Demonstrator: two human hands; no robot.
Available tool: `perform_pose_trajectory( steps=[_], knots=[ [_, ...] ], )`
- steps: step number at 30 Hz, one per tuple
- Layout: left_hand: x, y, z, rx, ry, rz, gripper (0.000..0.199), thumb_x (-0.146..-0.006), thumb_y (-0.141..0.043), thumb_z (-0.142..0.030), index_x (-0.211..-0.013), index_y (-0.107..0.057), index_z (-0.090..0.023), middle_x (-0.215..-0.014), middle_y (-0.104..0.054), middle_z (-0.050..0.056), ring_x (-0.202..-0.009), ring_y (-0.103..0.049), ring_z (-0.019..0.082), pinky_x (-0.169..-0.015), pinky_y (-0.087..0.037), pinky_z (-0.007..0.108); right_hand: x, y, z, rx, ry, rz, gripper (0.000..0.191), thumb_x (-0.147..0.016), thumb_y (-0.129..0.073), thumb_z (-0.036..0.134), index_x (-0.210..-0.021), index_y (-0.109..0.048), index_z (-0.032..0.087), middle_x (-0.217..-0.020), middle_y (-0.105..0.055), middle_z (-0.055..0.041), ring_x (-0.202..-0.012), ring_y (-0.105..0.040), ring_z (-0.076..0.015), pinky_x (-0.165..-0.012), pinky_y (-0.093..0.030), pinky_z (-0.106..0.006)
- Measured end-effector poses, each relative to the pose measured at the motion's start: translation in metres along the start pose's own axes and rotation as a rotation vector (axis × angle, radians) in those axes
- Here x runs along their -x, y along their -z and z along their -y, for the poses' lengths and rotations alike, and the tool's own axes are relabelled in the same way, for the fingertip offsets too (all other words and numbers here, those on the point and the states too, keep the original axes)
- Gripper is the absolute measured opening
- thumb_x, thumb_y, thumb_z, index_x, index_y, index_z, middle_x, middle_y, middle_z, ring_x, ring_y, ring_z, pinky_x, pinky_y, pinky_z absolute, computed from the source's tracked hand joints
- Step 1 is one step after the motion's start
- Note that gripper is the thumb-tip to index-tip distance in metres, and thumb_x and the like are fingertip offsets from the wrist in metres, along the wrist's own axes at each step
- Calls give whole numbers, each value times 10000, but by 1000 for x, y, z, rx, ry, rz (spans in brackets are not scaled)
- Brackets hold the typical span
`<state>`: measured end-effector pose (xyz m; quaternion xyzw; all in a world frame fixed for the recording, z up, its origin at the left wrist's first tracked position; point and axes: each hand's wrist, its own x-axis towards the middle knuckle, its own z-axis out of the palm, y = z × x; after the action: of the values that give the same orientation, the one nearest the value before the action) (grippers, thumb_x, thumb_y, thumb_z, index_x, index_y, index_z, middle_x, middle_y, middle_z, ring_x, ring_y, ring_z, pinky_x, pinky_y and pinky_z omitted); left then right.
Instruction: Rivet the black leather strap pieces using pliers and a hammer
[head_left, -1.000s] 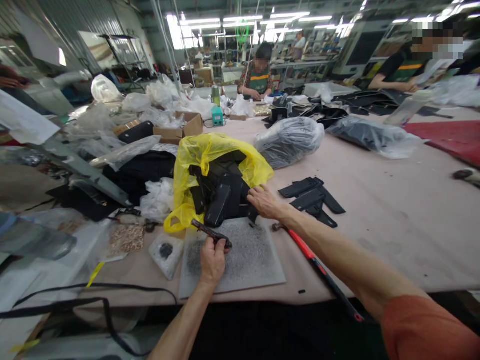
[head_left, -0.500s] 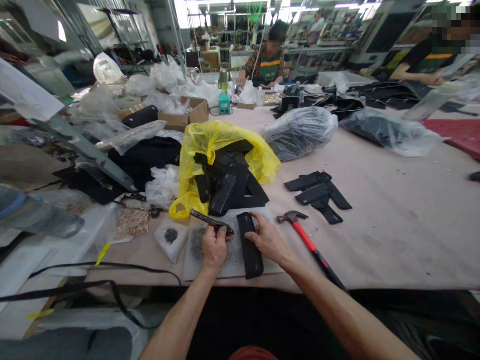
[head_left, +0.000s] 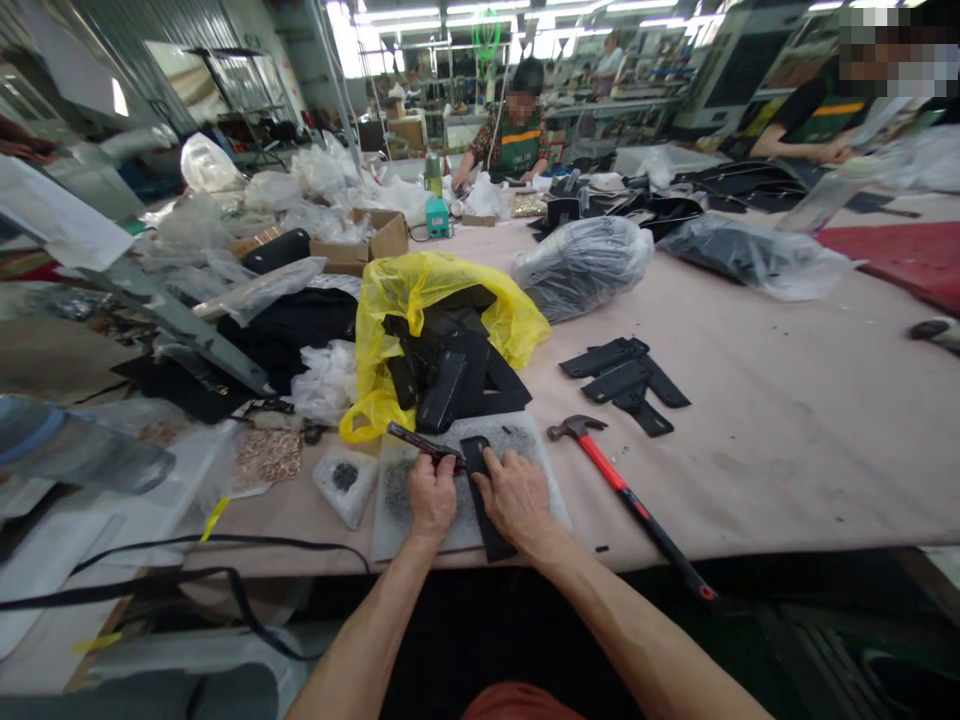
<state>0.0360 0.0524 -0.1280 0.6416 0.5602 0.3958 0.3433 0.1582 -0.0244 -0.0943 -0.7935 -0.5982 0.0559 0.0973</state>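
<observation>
My left hand (head_left: 433, 497) is closed round a dark metal tool (head_left: 417, 440) that points up and to the left. Under my right hand (head_left: 517, 497) lies a long black strip piece (head_left: 477, 462), its fingers resting on the strip's right side. The strip lies on a grey-white slab (head_left: 543, 440) at the table's front edge. To the right is a claw hammer (head_left: 608, 468) with a red and black handle. Several black pieces (head_left: 627, 375) lie in a small pile beyond it. Behind the slab, a yellow bag (head_left: 377, 300) holds more black pieces.
A white block with a dark centre (head_left: 358, 487) and a bag of small metal parts (head_left: 268, 457) lie left of the slab. Clear plastic bags of dark goods (head_left: 585, 268) sit further back. A metal post (head_left: 187, 325) slants at left. Two people work across the table.
My right hand has come down flatter onto the black strip, its fingers now resting over the strip's right side. The left hand still holds the tool. The whole view has shifted slightly.
</observation>
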Motion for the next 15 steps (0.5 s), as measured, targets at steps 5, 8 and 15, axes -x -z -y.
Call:
perform_pose_trajectory(
  steps=[5, 8, 15],
  knots=[
    [-1, -2, 1, 19, -6, 26, 181, -837, -530, -340, -852, -615, -181, -753, -714, 67, -700, -690, 222, -663, -529, 309, 18, -9, -1, -86, 64, -167, 448, -922, -556, 424, -1286, -586, 164, -1278, -579, -161, -1156, -483, -319, -1021, -318, -490],
    [-5, -2, 2, 82, 10, 67, 180, -844, -539, -336, -867, -613, -174, -769, -708, 59, -674, -682, 206, -648, -538, 303, 21, -16, 0, -140, 90, -198, 473, -934, -535, 437, -1314, -561, 155, -1405, -521, -145, -1286, -403, -321, -1129, -191, -527],
    [-25, -11, -9, 41, -139, 163, 152, -841, -571, -279, -870, -674, -171, -830, -723, 67, -782, -689, 217, -747, -550, 334, 18, -20, 14, -158, -24, -203, 507, -909, -554, 393, -1326, -551, 105, -1355, -545, -189, -1249, -438, -337, -1138, -189, -550]
  ],
)
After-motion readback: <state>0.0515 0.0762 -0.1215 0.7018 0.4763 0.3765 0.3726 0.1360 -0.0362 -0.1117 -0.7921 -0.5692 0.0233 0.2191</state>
